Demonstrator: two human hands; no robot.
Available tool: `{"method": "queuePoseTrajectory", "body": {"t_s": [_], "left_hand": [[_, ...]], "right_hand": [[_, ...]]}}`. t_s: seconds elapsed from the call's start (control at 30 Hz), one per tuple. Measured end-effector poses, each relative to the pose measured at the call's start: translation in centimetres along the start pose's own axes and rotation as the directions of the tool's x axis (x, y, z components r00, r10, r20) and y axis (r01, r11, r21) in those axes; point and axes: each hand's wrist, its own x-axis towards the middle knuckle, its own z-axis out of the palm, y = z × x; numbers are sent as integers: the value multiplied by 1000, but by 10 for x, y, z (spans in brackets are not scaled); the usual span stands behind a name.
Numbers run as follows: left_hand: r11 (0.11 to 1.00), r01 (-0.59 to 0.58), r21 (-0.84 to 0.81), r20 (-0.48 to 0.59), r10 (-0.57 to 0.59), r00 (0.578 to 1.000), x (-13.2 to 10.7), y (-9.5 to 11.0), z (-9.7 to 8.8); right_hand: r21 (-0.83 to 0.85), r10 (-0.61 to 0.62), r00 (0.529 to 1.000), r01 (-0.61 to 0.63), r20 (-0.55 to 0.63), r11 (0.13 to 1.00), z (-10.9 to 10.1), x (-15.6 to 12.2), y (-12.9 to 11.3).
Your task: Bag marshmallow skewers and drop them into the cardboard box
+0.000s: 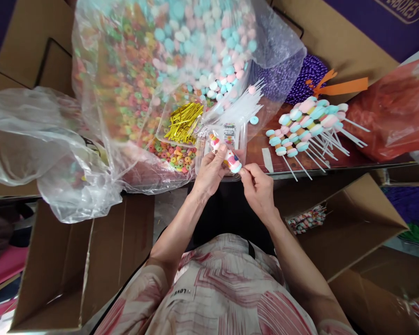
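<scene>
Candy skewer (233,163) right up by the near edge of the table (256,149), raised over a clear tray (243,146), caught between both hands! Spread across that table, biggest sight of all: a clear plastic bag (279,44), stuffed with pale blue, pink and white marshmallow discs (230,42) at the back, ring-shaped sweets (125,79) to the left in green, orange and red. Down below, open cardboard boxes: one at left (106,260), another at right (363,228) with a colourful bundle of skewers (309,219) inside. Out to the far right, a red plastic bag (394,102), all creases. Just beside it, a heap of marshmallow skewers (305,122), white stick ends jutting forward and right. Behind the heap, purple bead strands (309,77) with an orange strip (347,87). On to the hands: left hand (211,172) closed on the skewer, thumb on top; right hand (260,186) in a narrow pinch at the pale blue end, exact grip hard to make out. Smaller again: a fan of white sticks (244,109), then gold twist ties (185,122) piled in a second tray (162,135). Tiniest of the lot: a lone blue disc (253,120), just right of the sticks.
</scene>
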Motion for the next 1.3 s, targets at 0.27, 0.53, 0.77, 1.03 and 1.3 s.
{"method": "queuePoseTrajectory", "body": {"t_s": [0.27, 0.53, 0.77, 1.03, 1.3], "left_hand": [[993, -104, -62, -32, 102, 994, -2, -5, 4], [994, -94, -50, -83, 89, 993, -3, -7, 5], [992, -102, -76, -75, 96, 993, 0, -10, 5], [995, -100, -11, -48, 99, 994, -9, -14, 16], [991, -87, -100, -5, 87, 996, -7, -11, 10]], "right_hand": [[-132, -119, 984, 101, -134, 986, 14, -5, 4], [-124, -101, 986, 84, -134, 989, 17, -5, 2], [257, 185, 982, -173, -23, 951, 15, -5, -5], [284, 233, 972, -216, -27, 934, 22, -2, -3], [188, 165, 984, -174, 63, 967, 13, -1, -9]]}}
